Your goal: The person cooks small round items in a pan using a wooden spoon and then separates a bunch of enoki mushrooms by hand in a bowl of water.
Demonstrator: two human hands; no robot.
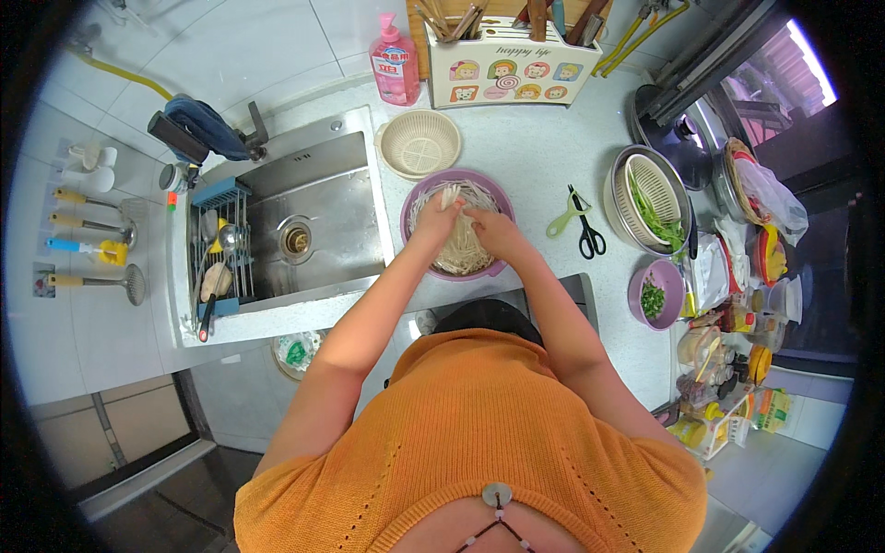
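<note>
A purple plastic basin (pixel 510 200) on the counter in front of me is filled with thin pale strands (pixel 462 252), perhaps enoki mushrooms or noodles; I cannot tell which. My left hand (pixel 438 220) is over the basin, closed around a small whitish bunch (pixel 451 193) of strands whose ends stick up past the fingers. Close beside it is my right hand (pixel 494 231), its fingertips pointing at that bunch. Whether the right fingers pinch any strands is hidden. Behind the basin stands a beige plastic colander (pixel 420 146) with nothing seen in it.
Left is a steel sink (pixel 325 207) with a dish rack (pixel 238 256). Right lie a green peeler (pixel 561 222) and black-handled scissors (pixel 592 240), then nested colanders (pixel 650 180) with greens and a purple bowl (pixel 671 290) of chopped herbs. A utensil holder (pixel 511 72) and pink soap bottle (pixel 395 66) stand behind.
</note>
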